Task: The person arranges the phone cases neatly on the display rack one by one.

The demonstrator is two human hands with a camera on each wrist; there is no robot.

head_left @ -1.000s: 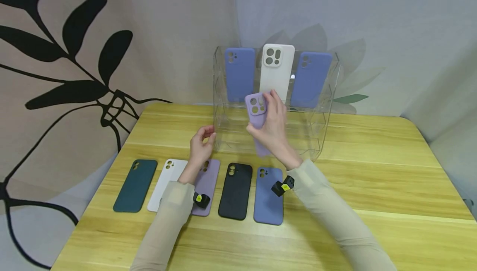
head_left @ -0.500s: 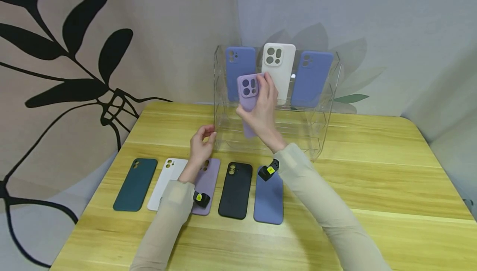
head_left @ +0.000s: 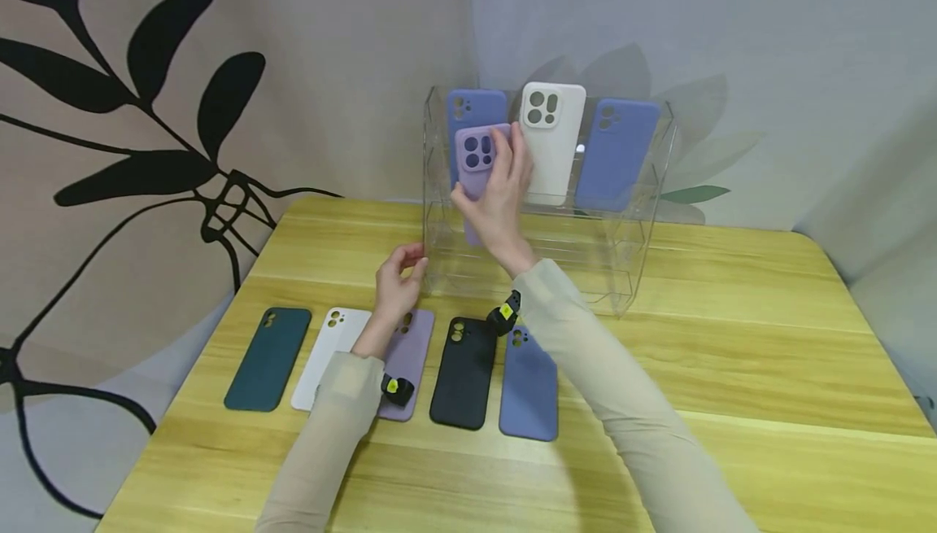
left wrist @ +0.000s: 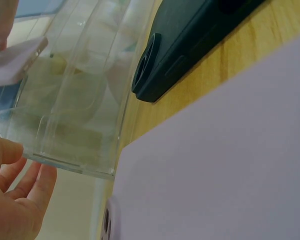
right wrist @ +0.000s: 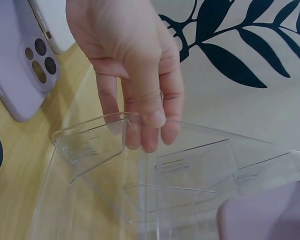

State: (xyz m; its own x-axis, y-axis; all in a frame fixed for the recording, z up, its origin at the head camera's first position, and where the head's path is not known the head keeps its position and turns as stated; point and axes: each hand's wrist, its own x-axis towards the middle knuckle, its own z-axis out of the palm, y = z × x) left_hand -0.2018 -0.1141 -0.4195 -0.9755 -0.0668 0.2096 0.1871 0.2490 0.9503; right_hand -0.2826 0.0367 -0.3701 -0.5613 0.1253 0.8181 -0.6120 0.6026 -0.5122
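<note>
My right hand [head_left: 498, 199] holds a lilac phone case [head_left: 474, 178] upright, fingers on its right edge and thumb on its left. It is in front of the blue phone case [head_left: 477, 99] on the upper tier of a clear acrylic display stand [head_left: 542, 260]. My left hand [head_left: 398, 289] pinches the stand's left side panel; in the right wrist view the left thumb [right wrist: 152, 107] lies on one side of that panel and the fingers behind it. A white case [head_left: 554, 146] and another blue case [head_left: 617, 155] lean on the same tier.
Along the table [head_left: 769, 338] lie a dark green case [head_left: 268, 360], a white case [head_left: 331, 358], a purple case [head_left: 410, 354] partly under my left wrist, a black case [head_left: 464, 373] and a greyish-blue case [head_left: 529, 386]. A patterned curtain [head_left: 351, 69] hangs behind.
My right hand has raised the lilac case up and to the left, from in front of the white case to in front of the left blue one. The left hand stays at the stand's side.
</note>
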